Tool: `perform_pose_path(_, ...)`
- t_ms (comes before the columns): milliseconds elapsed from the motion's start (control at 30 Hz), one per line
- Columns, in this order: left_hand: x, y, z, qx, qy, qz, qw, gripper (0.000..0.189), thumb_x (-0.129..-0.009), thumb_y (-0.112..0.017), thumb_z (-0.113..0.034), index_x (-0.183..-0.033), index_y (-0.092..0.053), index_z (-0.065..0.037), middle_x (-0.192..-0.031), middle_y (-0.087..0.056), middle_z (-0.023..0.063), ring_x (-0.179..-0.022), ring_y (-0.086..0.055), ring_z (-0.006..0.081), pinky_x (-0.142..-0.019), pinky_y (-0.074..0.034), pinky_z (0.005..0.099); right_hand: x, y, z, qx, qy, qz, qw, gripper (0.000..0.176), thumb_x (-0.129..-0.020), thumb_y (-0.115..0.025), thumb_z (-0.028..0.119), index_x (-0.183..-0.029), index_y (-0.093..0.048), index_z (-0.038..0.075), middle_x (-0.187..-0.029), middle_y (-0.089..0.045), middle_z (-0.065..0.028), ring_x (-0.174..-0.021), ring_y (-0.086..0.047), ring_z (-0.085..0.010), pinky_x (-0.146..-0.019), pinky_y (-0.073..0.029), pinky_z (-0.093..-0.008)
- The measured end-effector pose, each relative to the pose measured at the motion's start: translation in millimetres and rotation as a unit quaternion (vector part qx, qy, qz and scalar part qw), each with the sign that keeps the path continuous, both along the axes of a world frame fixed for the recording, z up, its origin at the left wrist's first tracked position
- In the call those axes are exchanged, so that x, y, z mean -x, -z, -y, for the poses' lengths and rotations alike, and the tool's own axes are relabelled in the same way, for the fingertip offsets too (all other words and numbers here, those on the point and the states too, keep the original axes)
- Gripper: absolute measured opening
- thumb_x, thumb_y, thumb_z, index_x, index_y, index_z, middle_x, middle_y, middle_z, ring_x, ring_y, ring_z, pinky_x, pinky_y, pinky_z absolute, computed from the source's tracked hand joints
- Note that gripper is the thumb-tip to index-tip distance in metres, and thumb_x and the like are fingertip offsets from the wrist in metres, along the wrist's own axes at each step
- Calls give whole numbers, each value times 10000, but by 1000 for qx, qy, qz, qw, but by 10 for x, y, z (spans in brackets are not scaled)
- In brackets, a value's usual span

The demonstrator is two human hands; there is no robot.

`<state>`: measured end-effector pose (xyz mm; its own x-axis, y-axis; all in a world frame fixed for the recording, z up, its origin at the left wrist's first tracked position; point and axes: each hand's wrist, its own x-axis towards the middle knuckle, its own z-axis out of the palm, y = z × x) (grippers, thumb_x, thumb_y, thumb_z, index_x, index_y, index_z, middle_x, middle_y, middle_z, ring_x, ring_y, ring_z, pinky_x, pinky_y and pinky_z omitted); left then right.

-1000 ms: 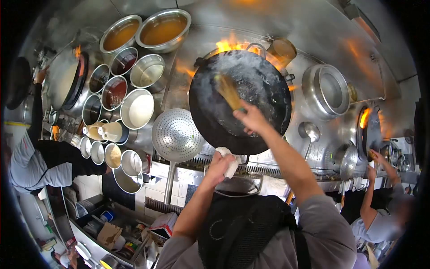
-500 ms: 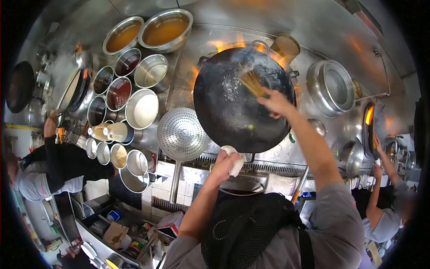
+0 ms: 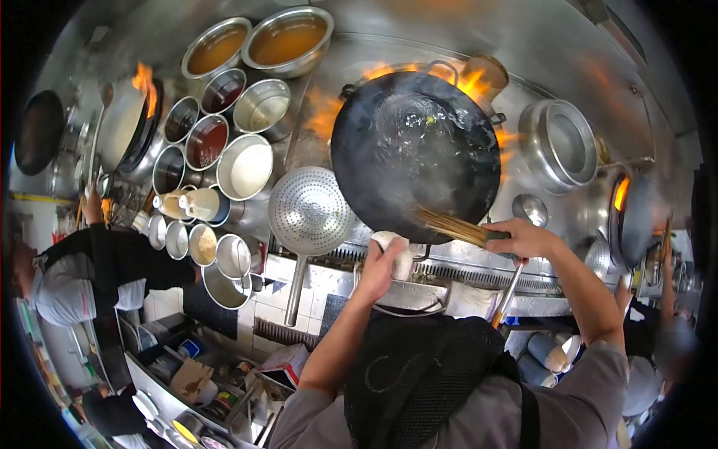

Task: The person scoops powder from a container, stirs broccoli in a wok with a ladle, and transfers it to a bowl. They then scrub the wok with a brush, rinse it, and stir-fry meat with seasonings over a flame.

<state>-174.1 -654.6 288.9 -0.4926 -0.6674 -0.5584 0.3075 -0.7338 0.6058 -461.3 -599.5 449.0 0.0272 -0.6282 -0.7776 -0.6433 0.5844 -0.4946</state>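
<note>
At the wok (image 3: 359, 168) holding liquid (image 3: 411, 120), left hand (image 3: 377, 272) clenches cloth (image 3: 402, 263), right hand (image 3: 528, 239) grasps brush (image 3: 453, 226)

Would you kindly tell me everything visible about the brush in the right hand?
The brush is a bundle of thin, stiff-looking straw-coloured strands, perhaps bamboo, with a greenish part at the gripped end. The right hand holds it slanted, tips pointing left over the near side of the wok; whether they touch is unclear.

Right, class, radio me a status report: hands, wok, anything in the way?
Left hand gripping white cloth near wok. Right hand gripping brush over its near rim. Wok wet inside. Flames around far side; nothing blocking brush.
</note>
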Motion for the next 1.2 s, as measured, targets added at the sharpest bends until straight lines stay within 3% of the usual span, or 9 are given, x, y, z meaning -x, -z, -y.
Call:
perform_pose_path(133, 128, 149, -36, 92, 35, 77, 992, 270, -945, -518, -117, -1191, -427, -54, -1024, -583, 96, -766, -639, 176, -544, -576, 324, -663, 682, 536, 77, 169, 145, 972, 595, -913, -649, 379, -1416, -507, 95, -685, -541, -34, -430, -508, -129, -402, -439, -304)
perform_pose_path(267, 156, 160, -87, 104, 14, 114, 988, 279, -935, -495, -98, -1196, -407, -54, -1004, -574, 108, -714, -623, 169, -498, -548, 289, -1255, 1088, 1602, 150, 488, 299, 806, 434, -958, -596, 353, -1347, -517, 179, -807, -539, -41, -508, -529, -168, -407, -455, -296)
perform_pose_path(367, 155, 129, -68, 118, 23, 111, 987, 242, -915, -505, -79, -1133, -411, -29, -1008, -529, 92, -876, -544, 164, -743, -522, 333, -1521, 1140, 1965, 177, 614, 315, 702, 365, -959, -586, 362, -1275, -513, 194, -767, -562, -70, -505, -568, -203, -389, -466, -316)
perform_pose_path(533, 204, 139, -28, 138, -45, -11, 989, 279, -905, -502, -56, -1166, -424, 1, -1094, -540, 108, -968, -539, 189, -864, -471, 342, -1988, 1033, 1471, 116, 530, 368, 755, 391, -960, -580, 379, -1276, -469, 177, -779, -568, -113, -439, -548, -223, -326, -411, -357)
perform_pose_path(667, 137, 446, -47, 176, 24, 148, 973, 278, -869, -531, -69, -1124, -452, 7, -1037, -552, 108, -957, -539, 195, -828, -465, 330, -1147, 1113, 2256, 192, 647, 304, 672, 350, -956, -593, 360, -1199, -483, 133, -781, -547, -104, -522, -563, -199, -429, -461, -314)
perform_pose_path(767, 88, 481, -63, 216, 59, 107, 969, 275, -959, -520, -136, -1207, -425, -63, -1056, -551, 54, -854, -565, 142, -667, -517, 310, -1379, 1058, 1837, 182, 609, 288, 716, 491, -934, -625, 374, -1335, -469, 138, -783, -537, -88, -546, -568, -200, -426, -449, -311)
perform_pose_path(900, 101, 385, -112, 59, -12, 4, 998, 245, -976, -519, -114, -1206, -448, -68, -1070, -584, 56, -841, -619, 166, -603, -558, 338, -976, 1045, 541, 184, 104, 3, 977, 677, -884, -668, 387, -1476, -426, 165, -1013, -679, -211, -688, -675, -300, -710, -551, -415)
perform_pose_path(1000, 54, 92, -43, 16, 31, -9, 999, 270, -963, -532, -111, -1215, -448, -70, -1052, -586, 60, -853, -624, 170, -619, -560, 332, -249, 470, -17, 86, -44, -120, 988, 607, -853, -666, 345, -1424, -501, 221, -1360, -571, -166, -1236, -569, -304, -1090, -398, -372)
perform_pose_path(1200, 76, 396, 2, 17, 59, 19, 998, 271, -924, -558, -92, -1180, -495, -32, -1006, -626, 89, -824, -637, 182, -637, -561, 331, 24, 1166, 1034, 238, 95, -244, 935, 620, -869, -616, 460, -1412, -499, 186, -908, -713, -198, -808, -701, -357, -792, -556, -442)
